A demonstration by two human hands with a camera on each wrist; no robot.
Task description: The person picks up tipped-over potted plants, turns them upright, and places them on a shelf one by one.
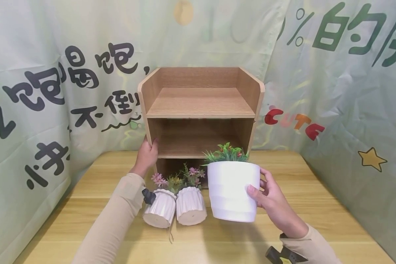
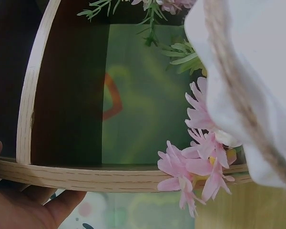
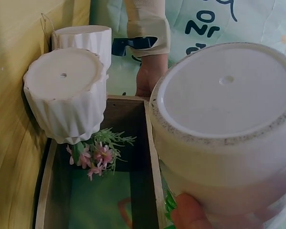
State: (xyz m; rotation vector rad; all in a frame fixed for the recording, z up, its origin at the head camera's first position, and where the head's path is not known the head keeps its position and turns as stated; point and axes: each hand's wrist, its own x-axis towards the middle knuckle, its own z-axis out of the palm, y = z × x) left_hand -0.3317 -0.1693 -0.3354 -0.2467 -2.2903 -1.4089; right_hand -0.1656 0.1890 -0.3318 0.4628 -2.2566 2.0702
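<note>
The left hand [image 1: 147,156] grips the shelf [image 1: 201,101] by its left side. The right hand [image 1: 277,207], curled about the large pot [image 1: 232,192], holds it above the table [image 1: 320,205]; lifting appears done, setting down is left. Two small pots [image 1: 191,206] lie tipped, flowers [image 1: 159,179] toward the shelf.

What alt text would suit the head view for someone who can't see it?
A person's right hand holds a large white pot with a green plant in front of a wooden shelf unit, while the left hand grips its left side. Two smaller white pots with pink flowers lie on their sides on the wooden table, bases facing the viewer.
</note>
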